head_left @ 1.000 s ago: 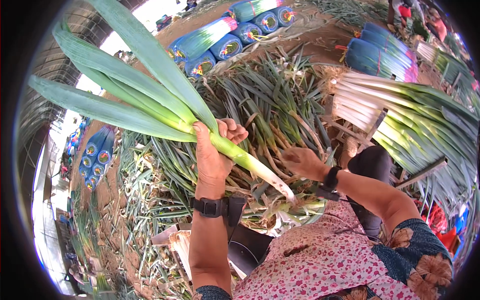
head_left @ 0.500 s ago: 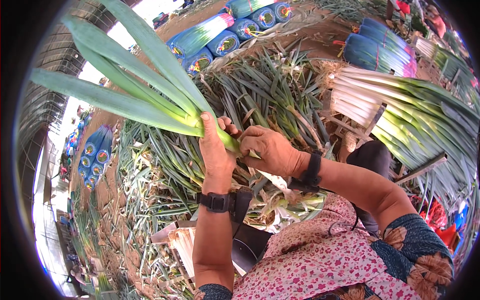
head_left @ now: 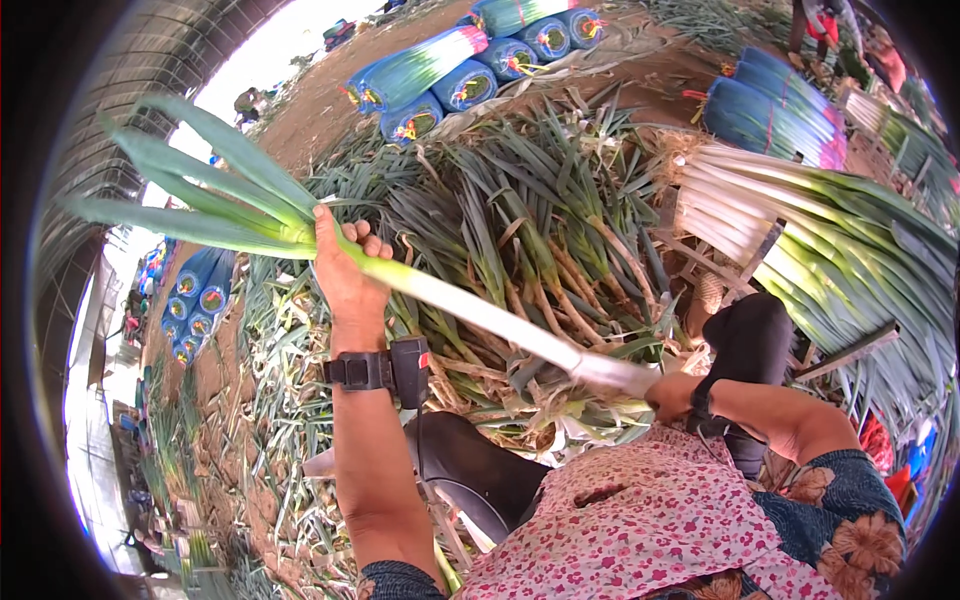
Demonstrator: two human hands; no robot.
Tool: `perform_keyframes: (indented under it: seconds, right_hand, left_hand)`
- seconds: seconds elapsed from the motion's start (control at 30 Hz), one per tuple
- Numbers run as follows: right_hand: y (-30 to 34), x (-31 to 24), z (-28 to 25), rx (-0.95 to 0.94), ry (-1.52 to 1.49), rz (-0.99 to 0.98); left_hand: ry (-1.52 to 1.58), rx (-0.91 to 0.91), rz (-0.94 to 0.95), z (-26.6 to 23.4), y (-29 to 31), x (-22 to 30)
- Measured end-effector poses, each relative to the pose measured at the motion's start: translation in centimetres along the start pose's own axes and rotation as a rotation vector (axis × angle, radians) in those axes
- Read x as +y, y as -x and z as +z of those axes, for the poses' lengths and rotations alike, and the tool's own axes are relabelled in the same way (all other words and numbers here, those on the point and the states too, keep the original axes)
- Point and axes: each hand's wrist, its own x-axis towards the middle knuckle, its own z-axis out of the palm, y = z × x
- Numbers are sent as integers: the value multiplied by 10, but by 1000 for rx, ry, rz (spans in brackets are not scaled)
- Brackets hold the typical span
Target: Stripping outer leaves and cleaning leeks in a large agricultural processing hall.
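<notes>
A long green onion (head_left: 480,308) slants across in front of me, its green leaves fanned out to the upper left and its white stalk running down to the right. My left hand (head_left: 350,275) is wrapped round it just below the leaves. At the stalk's lower right end, close to my lap, my right hand (head_left: 672,394) is closed. Motion blurs the stalk there, so whether loose outer skin is also in those fingers cannot be made out. Beneath the stalk lies a heap of untrimmed green onions (head_left: 520,230) with dark leaves and brownish stems.
Clean white-stemmed green onions (head_left: 740,200) lie stacked on a wooden rack (head_left: 765,250) at the right. Blue-wrapped bundles (head_left: 425,70) stand at the back, with more wrapped bundles (head_left: 768,105) at the far right. Leaf scraps (head_left: 290,400) cover the ground at left.
My right hand has moved down and right, away from my left, and the white stalk now shows between them. My left hand has shifted left with the leafy end.
</notes>
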Motion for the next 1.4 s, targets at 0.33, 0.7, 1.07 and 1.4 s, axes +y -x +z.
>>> perform_keyframes:
  seconds: [0.33, 0.7, 1.07, 1.4]
  right_hand:
    - [-43, 60, 24, -289, 255, 198]
    - [29, -89, -136, 856, -522, -117]
    - [23, -174, -137, 730, -716, -536]
    - [0, -171, -136, 474, -1043, -882]
  left_hand:
    - [76, 107, 148, -39, -26, 116]
    - [40, 212, 261, -67, 2, 162]
    - [15, -151, 323, -30, 66, 30]
    - [326, -521, 178, -41, 68, 27]
